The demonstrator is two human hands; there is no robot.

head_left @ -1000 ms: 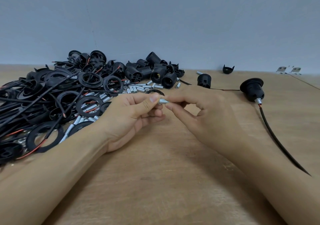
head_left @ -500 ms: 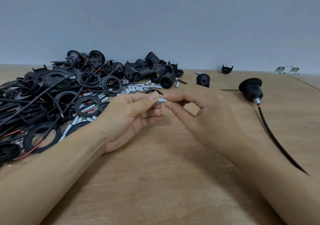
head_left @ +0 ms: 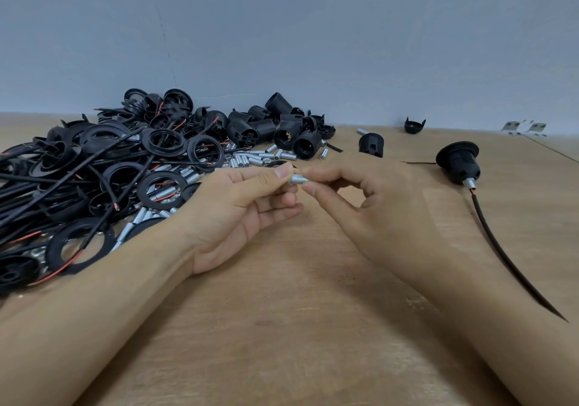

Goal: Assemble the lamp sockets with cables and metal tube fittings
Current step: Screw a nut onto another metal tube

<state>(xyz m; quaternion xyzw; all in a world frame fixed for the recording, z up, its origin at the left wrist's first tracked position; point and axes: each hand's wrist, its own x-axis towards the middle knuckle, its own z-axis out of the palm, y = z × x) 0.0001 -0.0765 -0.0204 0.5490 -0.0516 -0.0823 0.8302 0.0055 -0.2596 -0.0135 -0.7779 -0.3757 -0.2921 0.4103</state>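
Observation:
A short threaded metal tube (head_left: 297, 179) is held above the wooden table (head_left: 297, 327) between both hands. My left hand (head_left: 238, 214) pinches its left end with thumb and forefinger. My right hand (head_left: 372, 208) pinches its right end the same way. What sits at the tube's left end is hidden by my left thumb. An assembled black lamp socket (head_left: 459, 161) with a metal fitting and a black cable (head_left: 507, 258) lies at the right.
A big heap of black rings, cables and socket parts (head_left: 103, 170) covers the left of the table. Black socket bodies (head_left: 282, 130) and loose metal tubes (head_left: 253, 158) lie behind my hands. A lone socket body (head_left: 371, 144) and a small black cap (head_left: 414, 125) sit farther back.
Both hands stay together on the metal tube with only small finger shifts. The view has drifted slightly.

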